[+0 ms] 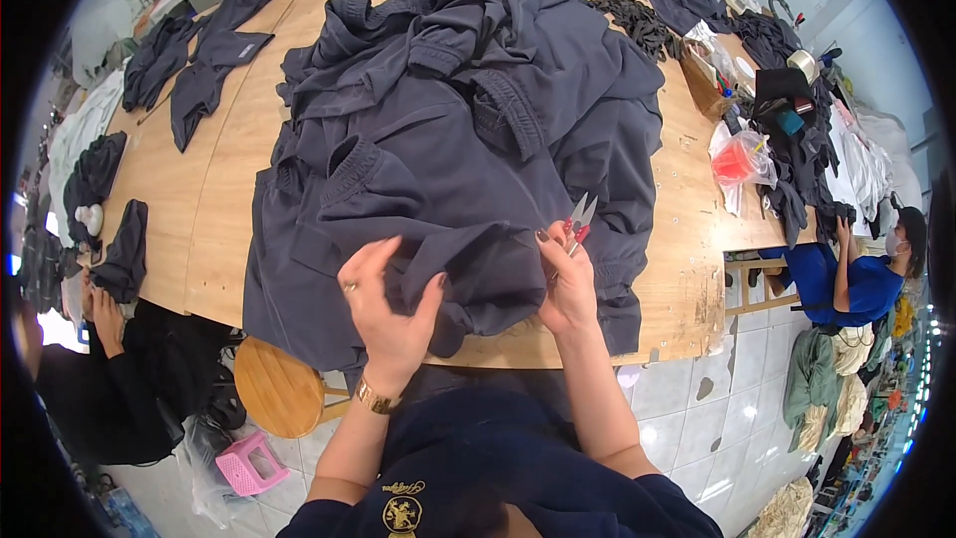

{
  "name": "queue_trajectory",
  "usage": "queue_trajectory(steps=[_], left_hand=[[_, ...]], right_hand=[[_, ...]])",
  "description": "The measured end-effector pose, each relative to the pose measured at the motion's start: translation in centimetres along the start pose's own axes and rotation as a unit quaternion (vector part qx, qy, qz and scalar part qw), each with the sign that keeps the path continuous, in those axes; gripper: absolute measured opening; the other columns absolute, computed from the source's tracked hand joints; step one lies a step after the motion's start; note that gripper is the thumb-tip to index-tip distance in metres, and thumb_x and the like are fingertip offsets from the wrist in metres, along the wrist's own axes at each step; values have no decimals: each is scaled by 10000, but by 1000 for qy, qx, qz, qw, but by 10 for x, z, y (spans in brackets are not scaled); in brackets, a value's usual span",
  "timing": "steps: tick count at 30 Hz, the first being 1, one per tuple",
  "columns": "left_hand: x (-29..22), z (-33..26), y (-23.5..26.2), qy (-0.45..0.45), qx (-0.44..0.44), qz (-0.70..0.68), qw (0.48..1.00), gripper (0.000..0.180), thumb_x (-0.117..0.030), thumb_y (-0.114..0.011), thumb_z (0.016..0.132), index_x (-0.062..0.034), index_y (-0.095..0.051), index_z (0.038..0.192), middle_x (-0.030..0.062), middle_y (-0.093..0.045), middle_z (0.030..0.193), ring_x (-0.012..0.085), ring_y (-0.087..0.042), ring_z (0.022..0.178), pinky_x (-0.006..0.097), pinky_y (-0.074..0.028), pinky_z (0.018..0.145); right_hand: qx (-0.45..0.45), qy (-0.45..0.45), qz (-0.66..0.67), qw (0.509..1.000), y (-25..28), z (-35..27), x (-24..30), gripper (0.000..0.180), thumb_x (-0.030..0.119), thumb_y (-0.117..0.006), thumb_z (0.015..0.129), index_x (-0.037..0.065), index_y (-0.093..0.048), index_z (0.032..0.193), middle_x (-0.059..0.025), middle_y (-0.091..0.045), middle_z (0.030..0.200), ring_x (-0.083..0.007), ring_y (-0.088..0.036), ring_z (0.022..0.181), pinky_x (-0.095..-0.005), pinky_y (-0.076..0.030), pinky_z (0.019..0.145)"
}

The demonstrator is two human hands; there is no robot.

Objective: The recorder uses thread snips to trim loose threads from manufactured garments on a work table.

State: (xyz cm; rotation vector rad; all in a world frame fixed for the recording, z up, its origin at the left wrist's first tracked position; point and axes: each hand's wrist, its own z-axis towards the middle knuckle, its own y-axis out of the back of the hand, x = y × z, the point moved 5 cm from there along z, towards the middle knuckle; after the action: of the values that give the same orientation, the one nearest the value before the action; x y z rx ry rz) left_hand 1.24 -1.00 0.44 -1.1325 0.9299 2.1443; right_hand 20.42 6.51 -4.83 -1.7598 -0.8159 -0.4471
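Observation:
A large heap of dark grey garments [448, 149] with gathered elastic cuffs covers the middle of the wooden table in front of me. At the heap's near edge, my left hand [385, 311] is open, its thumb and fingers spread beside a raised fold of the cloth. My right hand [570, 289] is closed round a pair of small thread snips [580, 225] with red grips, the blades pointing up and apart. The thumb of that hand is at the edge of the same fold; whether it also pinches the cloth I cannot tell.
The wooden table [687, 189] holds other dark garments [224, 45] at the far left, and a red drink in a plastic bag [739, 159] on the right. A round wooden stool [279, 389] and a pink stool [252, 461] stand at lower left. Several people work around the table.

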Motion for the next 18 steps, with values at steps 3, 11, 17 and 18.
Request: queue_trajectory(steps=[3, 11, 17, 18], left_hand=[[-17, 16, -19, -90, 146, 93, 981, 362, -62, -710, 707, -39, -610, 1054, 102, -582, 1011, 271, -512, 952, 340, -430, 844], [26, 5, -38, 331, 251, -532, 738, 268, -201, -436, 958, 32, -567, 974, 137, -638, 1022, 193, -624, 927, 313, -491, 867], [37, -1, -37, 363, 226, -502, 751, 157, -172, -549, 924, -20, -575, 895, 24, -631, 873, 78, -577, 781, 229, -470, 733], [34, -1, -36, 385, 204, -489, 755, 87, -127, -579, 904, -48, -575, 869, -28, -598, 827, 36, -531, 740, 198, -436, 689]], right_hand=[[24, -19, 2, 1000, -5, -2, 0, 262, 11, -564, 862, 143, -379, 731, 56, -460, 699, -28, -453, 617, -186, -380, 567], [128, -84, -5, 988, -11, -10, -5, 265, 1, -569, 852, 143, -373, 745, 46, -476, 709, -31, -475, 624, -185, -374, 545], [117, -43, -55, 991, -8, -9, -13, 295, -26, -585, 832, 131, -348, 754, 35, -463, 727, -37, -446, 666, -184, -361, 587], [113, 20, -134, 984, -6, -7, -11, 289, -16, -582, 839, 126, -344, 754, 38, -464, 724, -37, -439, 658, -183, -355, 581]])
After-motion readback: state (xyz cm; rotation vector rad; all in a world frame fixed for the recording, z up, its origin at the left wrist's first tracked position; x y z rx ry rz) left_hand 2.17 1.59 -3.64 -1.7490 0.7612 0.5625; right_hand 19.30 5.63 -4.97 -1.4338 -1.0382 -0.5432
